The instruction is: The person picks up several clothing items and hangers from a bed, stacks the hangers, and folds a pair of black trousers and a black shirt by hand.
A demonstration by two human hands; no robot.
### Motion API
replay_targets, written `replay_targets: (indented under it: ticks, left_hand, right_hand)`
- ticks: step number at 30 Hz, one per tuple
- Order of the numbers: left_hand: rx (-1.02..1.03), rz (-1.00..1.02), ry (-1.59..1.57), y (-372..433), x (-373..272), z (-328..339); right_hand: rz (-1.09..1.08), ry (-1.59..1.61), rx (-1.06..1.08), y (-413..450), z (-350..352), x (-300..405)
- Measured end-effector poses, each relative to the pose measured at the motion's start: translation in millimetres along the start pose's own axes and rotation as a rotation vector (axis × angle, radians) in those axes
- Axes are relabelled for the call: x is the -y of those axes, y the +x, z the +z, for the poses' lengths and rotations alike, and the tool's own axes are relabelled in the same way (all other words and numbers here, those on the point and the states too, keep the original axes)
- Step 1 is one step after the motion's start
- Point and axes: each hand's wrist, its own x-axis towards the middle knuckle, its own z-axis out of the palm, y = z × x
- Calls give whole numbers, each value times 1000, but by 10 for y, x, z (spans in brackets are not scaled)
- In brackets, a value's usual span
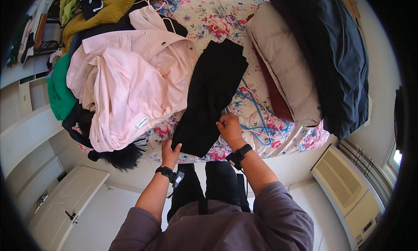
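Observation:
A folded black garment [214, 94] lies lengthwise before me on the floral bedspread [222, 9]. My left hand [170, 153] is at its near left corner, thumb on top and fingers hidden behind the edge, so it appears to grip the cloth. At the garment's right edge is my right hand [230, 128], its fingers curled; whether cloth is pinched in them is not plain. Left of the garment spreads a pale pink jacket [137, 78] with snap buttons. Blue hangers [258, 110] and pink ones lie to the right, close to my right hand.
Grey-beige padded bedding or clothing [284, 65] and a dark blue padded bundle [343, 65] line the right side. A mustard fleece [114, 9], a green garment [60, 87] and black fur [122, 159] surround the jacket. An air conditioner [346, 192] stands lower right, a white door [68, 198] lower left.

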Motion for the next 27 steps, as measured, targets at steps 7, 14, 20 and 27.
replay_targets:
  ticks: [7,14,20,27]
  left_hand:
    - [34,-90,-115,113,229,-268]
    - [171,33,144,129,421,-264]
    - [217,-25,146,146,336,-252]
    - [187,-26,9,217,254,-253]
  right_hand:
    - [310,407,233,-348,-119,-209]
    - [426,306,-95,625,-222,-501]
    - [587,185,-161,1446,-165,-508]
    - [312,611,-318,1689,-291,-676]
